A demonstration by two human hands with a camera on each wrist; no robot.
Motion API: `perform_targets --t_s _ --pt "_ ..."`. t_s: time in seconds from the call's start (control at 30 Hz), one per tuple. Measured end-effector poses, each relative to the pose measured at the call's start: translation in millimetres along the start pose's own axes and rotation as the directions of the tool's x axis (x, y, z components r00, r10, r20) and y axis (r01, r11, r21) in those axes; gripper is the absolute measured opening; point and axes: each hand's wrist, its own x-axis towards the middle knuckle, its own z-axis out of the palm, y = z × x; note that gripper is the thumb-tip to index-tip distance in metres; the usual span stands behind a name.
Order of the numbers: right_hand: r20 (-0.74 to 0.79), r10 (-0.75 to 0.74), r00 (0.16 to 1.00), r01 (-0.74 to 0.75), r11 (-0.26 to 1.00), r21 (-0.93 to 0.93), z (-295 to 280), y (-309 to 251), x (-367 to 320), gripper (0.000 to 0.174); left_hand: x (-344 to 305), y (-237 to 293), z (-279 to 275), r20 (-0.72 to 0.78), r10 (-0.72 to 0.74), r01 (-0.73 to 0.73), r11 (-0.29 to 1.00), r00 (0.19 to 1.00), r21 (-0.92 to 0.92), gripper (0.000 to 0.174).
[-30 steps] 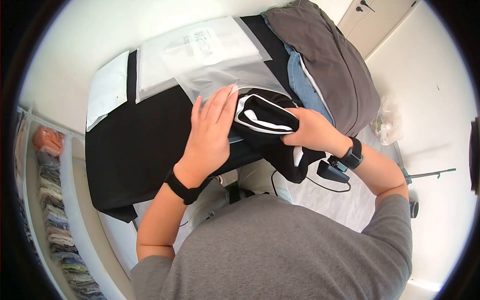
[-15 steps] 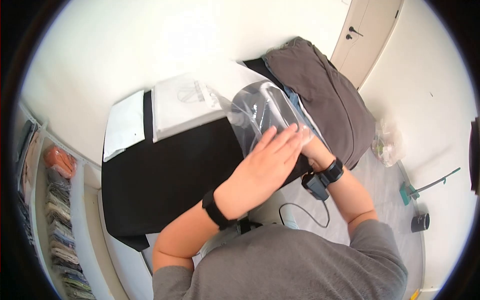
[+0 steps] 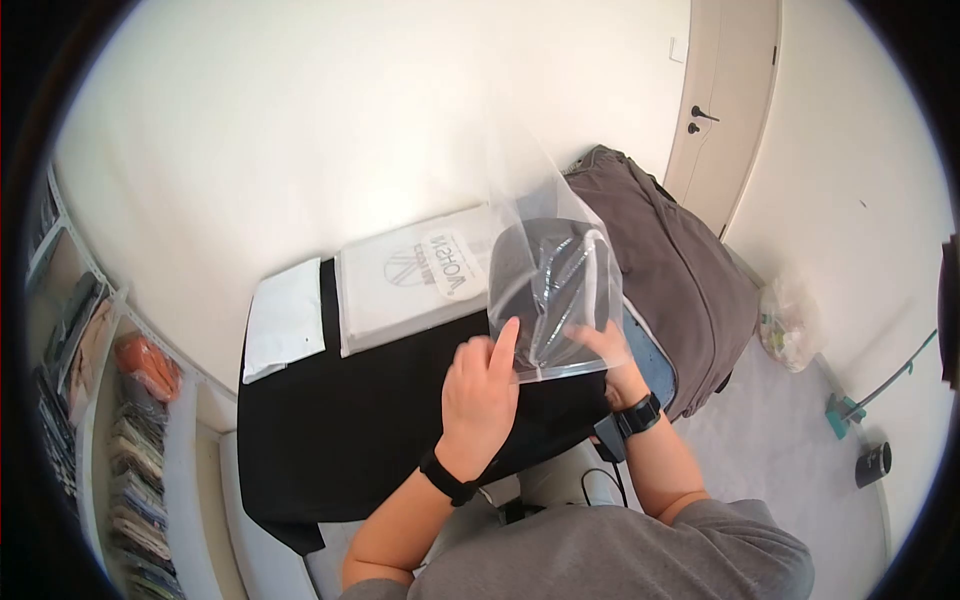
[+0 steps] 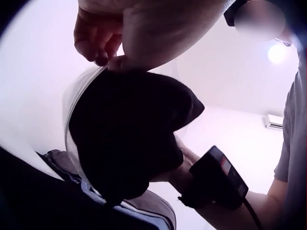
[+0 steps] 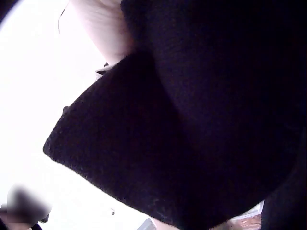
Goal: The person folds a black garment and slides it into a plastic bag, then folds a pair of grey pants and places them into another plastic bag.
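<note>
A clear plastic bag (image 3: 530, 195) stands upright over a folded black garment (image 4: 129, 129) with white trim, which shows through the film in the head view. At the bag's lower left edge, my left hand (image 3: 481, 398) pinches the rim between curled fingers and thumb, index finger pointing up along the film. My right hand (image 3: 606, 352) grips the garment from the right, its fingers seen through the plastic. In the right wrist view the dark cloth (image 5: 192, 124) fills most of the frame and hides those fingertips. Loose cloth hangs below the bag's opening.
Printed clear bags (image 3: 410, 270) lie stacked on the black-covered table (image 3: 330, 430), beside a white packet (image 3: 285, 320). A brown-grey garment pile (image 3: 670, 270) with denim stands at the right. Shelves of packed clothes (image 3: 140, 470) line the left.
The bag, lying on the table at first, has been drawn over the garment and raised upright. My left hand has shifted from flat on it to its lower edge. The head view has tilted up.
</note>
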Motion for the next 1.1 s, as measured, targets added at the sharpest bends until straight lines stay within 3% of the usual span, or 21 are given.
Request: perform_targets --t_s 0.03,0.1,0.13,0.23,0.27,0.3,0.37,0.43,0.5,0.53,0.57,0.63,0.7,0.77,0.93,0.97,1.0,1.03,1.07,1.1 --pt "0.000 -0.014 1.000 0.014 1.000 0.009 -2 2 2 0.051 -2 -1 1 -0.004 0.015 -0.015 1.000 1.000 0.006 0.061" --pt "-0.093 -0.038 0.995 0.036 0.999 -0.018 -5 12 9 0.052 -7 0 1 0.126 -0.027 0.031 0.999 0.992 -0.031 0.064" --pt "-0.094 -0.087 0.992 0.092 0.994 0.052 4 2 4 0.051 -9 -1 2 0.117 0.034 -0.035 0.999 0.993 0.000 0.065" --pt "-0.053 -0.126 0.991 0.136 0.943 0.304 18 -15 -4 0.046 -18 1 0 0.132 0.164 -0.146 0.980 0.978 -0.138 0.064" --pt "-0.098 -0.097 0.990 0.115 0.975 0.191 14 -12 5 0.047 -23 -1 0 0.147 0.161 -0.141 0.980 0.976 -0.137 0.064" --pt "-0.106 -0.088 0.991 0.108 0.975 0.196 14 -10 12 0.047 -28 -2 2 0.117 0.184 -0.163 0.973 0.976 -0.165 0.064" --pt "-0.168 -0.092 0.981 0.069 0.988 -0.139 13 -7 20 0.045 -41 -2 8 0.092 0.205 -0.184 0.962 0.974 -0.201 0.064" --pt "-0.180 -0.157 0.971 0.123 0.975 -0.184 16 0 26 0.047 -58 -4 16 0.087 0.223 -0.186 0.931 0.971 -0.316 0.066" --pt "-0.154 -0.337 0.929 0.164 0.746 -0.645 22 3 29 0.051 -77 -6 21 0.065 0.183 -0.146 0.918 0.981 -0.370 0.064" --pt "-0.159 -0.534 0.830 0.177 0.522 -0.834 19 30 39 0.052 -88 -6 24 0.071 0.036 -0.004 0.913 0.997 -0.407 0.064" --pt "-0.159 -0.525 0.836 0.170 0.524 -0.835 24 31 37 0.052 -96 -6 26 0.084 -0.113 0.139 0.887 0.990 -0.440 0.063" --pt "-0.116 -0.385 0.916 0.026 0.345 -0.938 38 31 36 0.057 -104 -10 28 0.018 -0.115 0.113 0.912 0.993 -0.395 0.062" --pt "-0.104 -0.374 0.921 0.029 0.331 -0.943 44 43 43 0.052 -110 -11 31 -0.049 -0.184 0.157 0.927 0.982 -0.339 0.062" --pt "-0.079 -0.202 0.976 -0.034 0.217 -0.975 51 40 53 0.041 -110 -14 28 -0.028 -0.161 0.144 0.939 0.987 -0.312 0.061" --pt "-0.098 -0.026 0.995 -0.090 0.215 -0.972 56 31 62 0.046 -117 -23 26 -0.041 0.000 -0.013 0.951 0.999 -0.310 0.057" --pt "-0.101 -0.018 0.995 -0.095 0.213 -0.972 57 36 59 0.046 -119 -23 27 -0.035 -0.006 -0.006 0.950 0.999 -0.313 0.057" --pt "0.026 -0.287 0.958 0.036 0.030 -0.999 57 44 54 0.051 -121 -23 28 -0.035 -0.024 0.011 0.950 0.999 -0.313 0.057" --pt "0.193 -0.508 0.839 0.116 -0.181 -0.977 58 50 47 0.056 -122 -23 29 -0.037 -0.040 0.026 0.950 0.999 -0.312 0.057" --pt "0.191 -0.507 0.841 0.113 -0.181 -0.977 63 46 36 0.056 -125 -24 30 -0.034 -0.040 0.027 0.949 0.999 -0.314 0.057" --pt "0.298 -0.369 0.880 0.254 -0.163 -0.953 68 39 22 0.062 -128 -25 30 -0.052 -0.096 0.075 0.945 0.994 -0.320 0.056"
